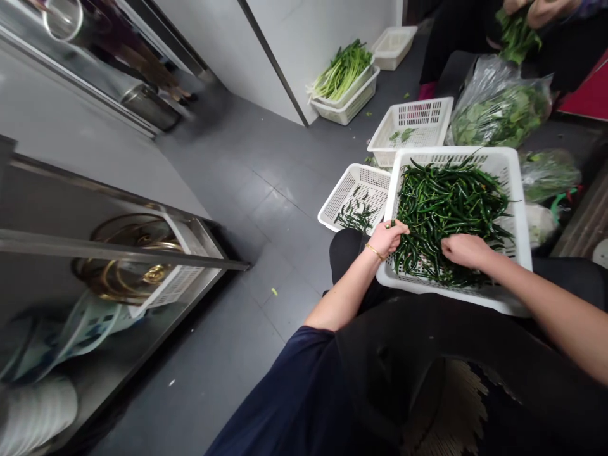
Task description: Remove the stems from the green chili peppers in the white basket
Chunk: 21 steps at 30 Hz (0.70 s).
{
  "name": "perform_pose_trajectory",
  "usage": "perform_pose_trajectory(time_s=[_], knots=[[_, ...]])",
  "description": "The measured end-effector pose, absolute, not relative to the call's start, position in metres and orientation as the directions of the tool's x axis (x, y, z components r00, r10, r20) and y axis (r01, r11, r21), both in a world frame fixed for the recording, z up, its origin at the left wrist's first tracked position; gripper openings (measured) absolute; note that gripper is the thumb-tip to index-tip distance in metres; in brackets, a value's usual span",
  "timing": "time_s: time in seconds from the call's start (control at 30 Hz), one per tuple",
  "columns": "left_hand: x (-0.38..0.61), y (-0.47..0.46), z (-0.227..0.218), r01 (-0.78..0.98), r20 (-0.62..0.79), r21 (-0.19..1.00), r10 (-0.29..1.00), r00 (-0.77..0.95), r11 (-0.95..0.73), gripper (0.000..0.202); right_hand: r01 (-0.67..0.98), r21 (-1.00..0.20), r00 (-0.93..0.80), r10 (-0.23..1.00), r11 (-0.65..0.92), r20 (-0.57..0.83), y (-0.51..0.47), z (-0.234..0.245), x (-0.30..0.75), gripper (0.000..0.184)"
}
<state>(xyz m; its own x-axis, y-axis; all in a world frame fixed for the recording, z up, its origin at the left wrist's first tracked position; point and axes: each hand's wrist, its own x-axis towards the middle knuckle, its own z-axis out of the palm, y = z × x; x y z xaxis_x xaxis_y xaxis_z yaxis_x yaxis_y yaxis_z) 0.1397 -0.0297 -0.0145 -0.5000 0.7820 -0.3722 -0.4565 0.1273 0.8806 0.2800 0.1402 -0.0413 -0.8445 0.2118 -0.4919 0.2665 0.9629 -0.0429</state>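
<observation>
A large white plastic basket (524, 240) on my lap holds a heap of long green chili peppers (453, 202). At its left rim my left hand (388, 238) is closed on green chili peppers, with bits of green showing between the fingers. My right hand (464, 249) is closed too, its fingertips pinched at a chili in the front of the heap and largely hidden from view. Left of my knee, a smaller white basket (327, 214) on the floor contains some loose green chilies (357, 212).
Behind stand a white basket (449, 111) with a few leaves, clear bags of leafy greens (503, 117), and stacked baskets of green stalks (344, 69). Another person's hands (546, 11) hold greens at upper right. A metal shelf (209, 266) with pot lids is at left.
</observation>
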Motion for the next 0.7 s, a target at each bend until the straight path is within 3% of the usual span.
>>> perform_pose_trajectory(time_s=[0.1, 0.27, 0.43, 0.57, 0.7], knots=[[0.139, -0.029, -0.02, -0.491, -0.376, 0.867, 0.762, -0.527, 0.088, 0.019, 0.257, -0.082, -0.801, 0.165, 0.963, -0.575, 0.153, -0.034, 0.304, 0.023], [0.144, -0.019, -0.022, -0.494, -0.356, 0.869, 0.726, -0.588, 0.026, 0.018, 0.345, -0.076, -0.91, 0.313, 0.936, -0.271, 0.122, -0.025, 0.269, 0.042], [0.148, -0.028, -0.019, -0.471, -0.39, 0.877, 0.718, -0.577, 0.097, 0.021, 0.356, -0.077, -0.887, 0.311, 0.931, -0.343, 0.114, -0.028, 0.235, 0.029], [0.159, -0.031, -0.025, -0.496, -0.525, 0.811, 0.76, -0.385, 0.309, 0.033, 0.407, -0.273, -0.907, 0.351, 0.872, -0.23, 0.117, -0.03, 0.275, 0.038], [0.183, -0.018, -0.038, -0.487, -0.588, 0.764, 0.767, -0.257, 0.423, 0.037, 0.339, -0.494, -0.93, 0.363, 0.8, -0.051, 0.088, -0.028, 0.321, 0.039]])
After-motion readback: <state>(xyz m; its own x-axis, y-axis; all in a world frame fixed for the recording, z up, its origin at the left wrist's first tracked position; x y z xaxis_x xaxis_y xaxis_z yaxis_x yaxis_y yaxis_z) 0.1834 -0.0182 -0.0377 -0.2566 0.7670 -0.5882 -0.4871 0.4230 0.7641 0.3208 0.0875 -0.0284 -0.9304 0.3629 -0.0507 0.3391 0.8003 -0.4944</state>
